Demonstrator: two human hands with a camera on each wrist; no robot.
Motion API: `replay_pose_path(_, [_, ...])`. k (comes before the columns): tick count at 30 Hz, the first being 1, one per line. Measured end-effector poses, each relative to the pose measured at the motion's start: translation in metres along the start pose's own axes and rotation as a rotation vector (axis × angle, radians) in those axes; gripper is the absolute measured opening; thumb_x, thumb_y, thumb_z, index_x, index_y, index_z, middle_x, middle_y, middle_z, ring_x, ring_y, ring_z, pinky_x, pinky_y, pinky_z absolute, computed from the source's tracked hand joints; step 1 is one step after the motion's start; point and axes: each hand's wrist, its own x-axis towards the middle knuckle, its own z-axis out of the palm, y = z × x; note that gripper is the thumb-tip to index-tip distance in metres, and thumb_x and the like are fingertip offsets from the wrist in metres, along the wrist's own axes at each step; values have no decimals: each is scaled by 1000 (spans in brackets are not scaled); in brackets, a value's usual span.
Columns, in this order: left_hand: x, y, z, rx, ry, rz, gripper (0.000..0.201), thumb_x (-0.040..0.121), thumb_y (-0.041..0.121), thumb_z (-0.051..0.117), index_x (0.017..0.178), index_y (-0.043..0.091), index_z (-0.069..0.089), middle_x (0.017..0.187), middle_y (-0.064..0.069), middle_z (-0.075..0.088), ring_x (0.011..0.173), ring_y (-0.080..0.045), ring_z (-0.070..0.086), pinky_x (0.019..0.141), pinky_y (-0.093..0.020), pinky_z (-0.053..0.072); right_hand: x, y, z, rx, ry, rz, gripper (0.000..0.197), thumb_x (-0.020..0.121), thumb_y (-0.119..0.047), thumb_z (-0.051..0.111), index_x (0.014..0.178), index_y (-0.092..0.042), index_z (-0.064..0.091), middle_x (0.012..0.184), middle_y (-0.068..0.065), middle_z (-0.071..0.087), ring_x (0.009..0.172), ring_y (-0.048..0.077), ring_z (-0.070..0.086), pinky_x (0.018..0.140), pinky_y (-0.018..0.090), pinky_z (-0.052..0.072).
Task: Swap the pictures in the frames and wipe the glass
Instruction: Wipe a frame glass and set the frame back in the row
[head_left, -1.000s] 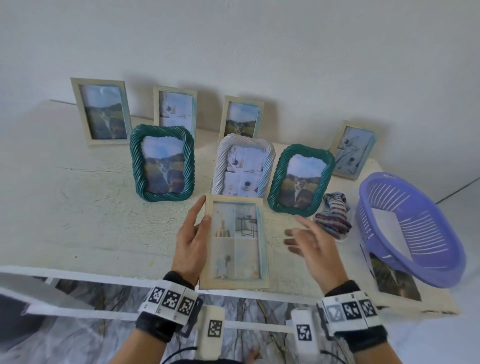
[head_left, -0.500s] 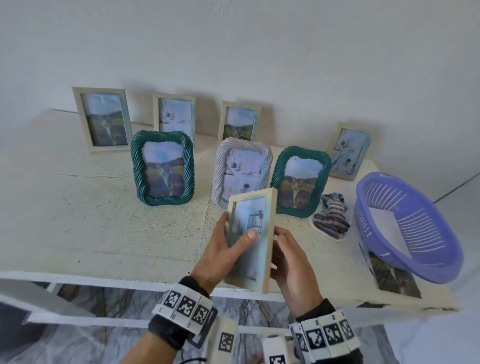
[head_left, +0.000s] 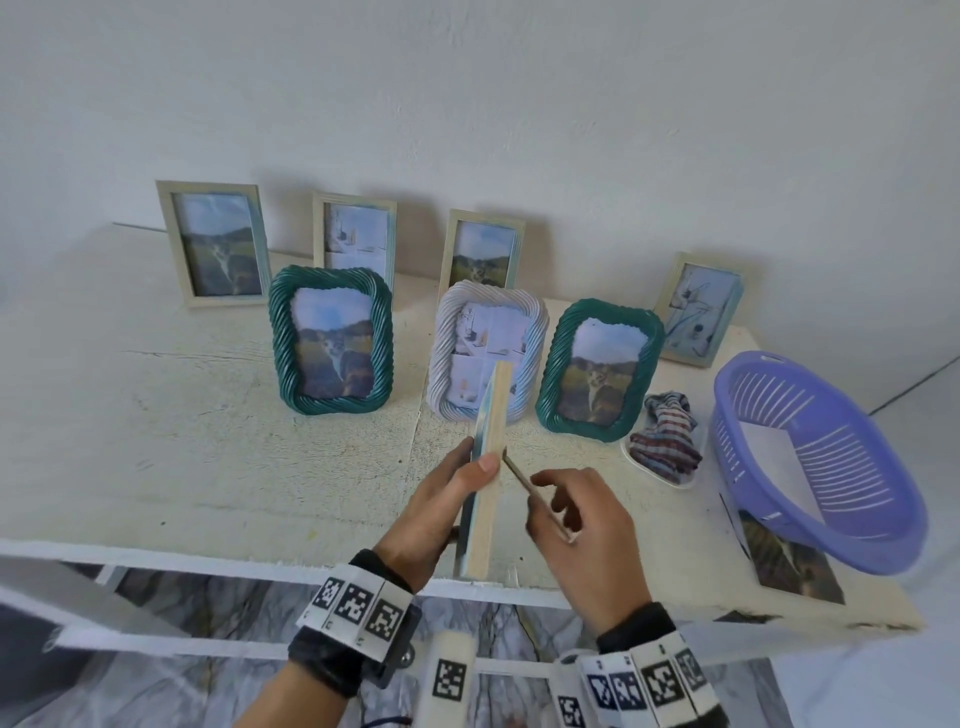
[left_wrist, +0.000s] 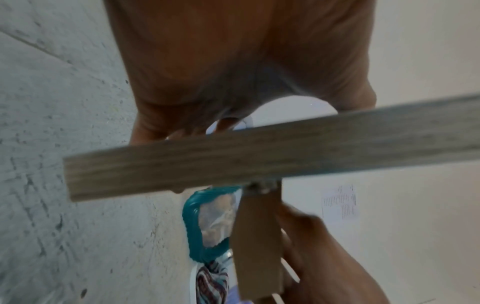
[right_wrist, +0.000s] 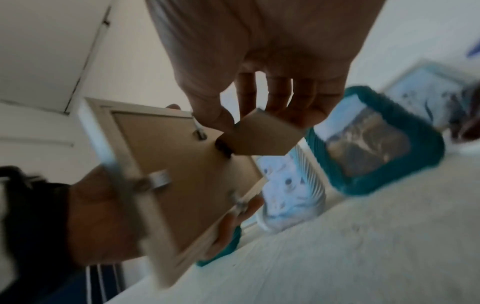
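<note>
Head view: a pale, rough-painted table (head_left: 156, 441) stands against a plain white wall (head_left: 467, 104), its near edge chipped, with marbled flooring below. Along the wall at 12 o'clock four flat wooden frames lean upright; in front of them stand a green twisted frame (head_left: 331, 340) at 11 o'clock, a white twisted frame (head_left: 485, 353) at 12 and another green one (head_left: 600, 370) at 1. At 2 o'clock a striped cloth (head_left: 665, 434) lies crumpled, with a purple basket (head_left: 821, 462) just beside it at 3, resting partly on a loose photo (head_left: 789, 561). The left hand (head_left: 434, 512) grips a wooden frame (head_left: 488, 467) turned edge-on above the table's near edge, thumb across the rim. The right hand (head_left: 587, 525) pinches the frame's fold-out stand (head_left: 535, 488), swung away from the back. Left wrist view: the frame's edge (left_wrist: 259, 148) crosses the picture, the brown stand (left_wrist: 257, 236) below it, the rough tabletop at 9 o'clock. Right wrist view, blurred: the frame's brown backing board (right_wrist: 182, 174) with metal tabs faces the camera, and thumb and fingers (right_wrist: 298, 98) hold the stand's tip (right_wrist: 262, 135); the white and green frames stand behind at 3 o'clock.
</note>
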Motion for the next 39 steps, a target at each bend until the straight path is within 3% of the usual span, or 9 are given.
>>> replay_pose_path(6, [-1,1,1,37,45,-36,103,53,76,65,143,34,40,121,17,63,108,-1,62,98,-46,49,6,-7,-13,-414,21,-24,13,83,-24,73,95,-26,72,54,-9,61,44,13,55,40,25,42])
replay_pose_path(10, [-4,-1,2,133,78,83,123,48,87,67,151,33,25,143,10,47,125,-9,52,104,-45,45,9,-29,-14,450,-73,472,21,98,-24,52,104,-18,72,77,2,74,62,25,69,60,38,56])
replay_pose_path(14, [-5,12,-2,11,170,120,82,69,85,51,134,35,47,125,-1,64,112,-19,63,88,-50,54,17,-28,-27,1263,-155,853,55,94,-51,40,120,-11,66,116,20,66,109,37,63,96,54,46])
replay_pose_path(18, [3,39,-2,-66,11,-36,74,83,75,24,125,23,58,105,-15,72,100,-33,68,79,-52,54,18,-10,-36,1240,-173,871,56,89,-55,46,132,-20,57,125,18,62,115,36,59,98,59,45])
replay_pose_path(20, [12,49,1,-34,-83,-109,81,80,79,19,125,26,61,109,-19,70,104,-38,66,81,-54,54,20,-4,-42,1202,-159,886,54,88,-53,47,127,-19,61,120,19,65,104,34,65,85,50,55])
replay_pose_path(25, [37,80,21,143,-189,-130,84,82,80,15,122,25,65,111,-14,71,104,-35,66,71,-47,57,39,9,-62,1087,-96,821,56,75,-65,57,111,-25,72,115,23,64,104,38,60,93,57,45])
replay_pose_path(28, [56,107,34,181,-191,-78,73,92,69,15,120,24,66,106,-14,72,94,-30,68,69,-46,57,64,19,-83,1001,-97,686,65,76,-67,58,122,-21,65,118,20,65,105,40,62,88,57,50])
replay_pose_path(32, [88,150,52,234,-195,47,67,97,60,19,117,16,65,87,-13,69,80,-24,65,72,-51,53,113,25,-124,769,-31,396,40,95,-35,51,120,-4,60,104,15,67,88,28,65,68,34,53])
replay_pose_path(39, [173,233,88,386,-129,204,72,97,60,17,122,9,60,88,-13,62,88,-29,65,72,-47,56,233,36,-175,315,130,128,19,94,-13,56,109,-20,67,92,5,68,82,20,67,74,38,60])
